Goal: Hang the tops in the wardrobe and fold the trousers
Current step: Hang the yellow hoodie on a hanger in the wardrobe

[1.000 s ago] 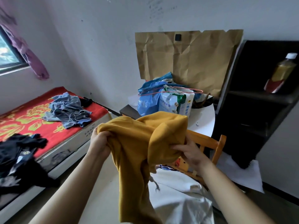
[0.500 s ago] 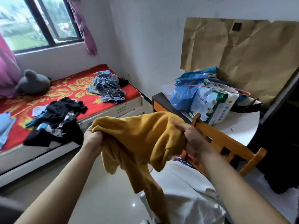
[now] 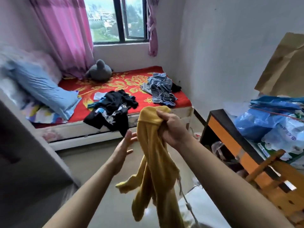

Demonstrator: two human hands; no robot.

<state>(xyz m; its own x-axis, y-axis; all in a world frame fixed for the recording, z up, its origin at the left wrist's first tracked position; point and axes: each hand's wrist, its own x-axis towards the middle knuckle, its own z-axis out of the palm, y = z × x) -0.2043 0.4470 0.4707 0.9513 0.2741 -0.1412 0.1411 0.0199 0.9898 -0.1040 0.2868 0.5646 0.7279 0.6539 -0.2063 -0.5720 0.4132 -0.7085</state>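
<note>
Left hand (image 3: 125,145) has let go of the yellow top (image 3: 153,162) since half a second back; view has swung left, bed (image 3: 125,81) now dead ahead. Left hand is wide, fingers straight, palm toward the cloth, just beside it at its 9 o'clock; contact unclear. Right hand (image 3: 172,127) alone grips the top, fingers curled round the bunched upper edge.

Hard to read: grey panel (image 3: 24,145) at frame 8 o'clock is motion-blurred, can't tell what it is. Pillow (image 3: 42,86) at 10 o'clock also smeared. Top's lower end runs off the bottom edge. Wooden chair (image 3: 279,183) at 4 o'clock and bench (image 3: 225,135) at 3 are cut by the right edge.

Containers: blue plastic bag (image 3: 256,122) sits on the bench, contents not visible; white pack (image 3: 283,134) beside it, half cropped.

Top hangs from the right hand toward 6 o'clock, one sleeve kinked out at 7. Black clothes pile (image 3: 111,109) on the bed's near edge, 11 o'clock of the left hand; blue denim pile (image 3: 161,89) further back, 12 o'clock of the right hand.
</note>
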